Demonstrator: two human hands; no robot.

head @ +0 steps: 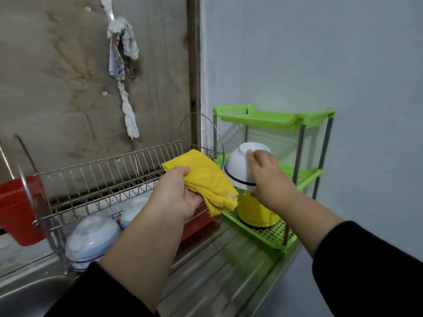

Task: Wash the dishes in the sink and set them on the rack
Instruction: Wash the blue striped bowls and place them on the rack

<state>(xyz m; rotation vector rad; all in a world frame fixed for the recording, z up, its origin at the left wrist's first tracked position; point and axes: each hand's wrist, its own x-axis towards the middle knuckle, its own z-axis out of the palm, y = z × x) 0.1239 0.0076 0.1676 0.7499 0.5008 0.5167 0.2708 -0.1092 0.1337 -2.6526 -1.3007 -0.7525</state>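
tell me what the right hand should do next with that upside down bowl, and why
Probably lower the white bowl onto the middle shelf of the green rack. The right hand holds it upside down just above that shelf, while the left hand only grips the yellow cloth.

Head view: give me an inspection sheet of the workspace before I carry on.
Surface: ribbed stainless-steel draining board beside the steel sink.
Job's things: white bowl with a blue rim line, upside down; steel wire dish rack with upturned white bowls on its lower level.
Clutter: green plastic tiered shelf, yellow container on its bottom tier, red plastic cup.
Grippers: left hand grips a folded yellow cloth; right hand holds the bowl.
Cables: nothing seen.
Surroundings: stained wall with hanging rags.
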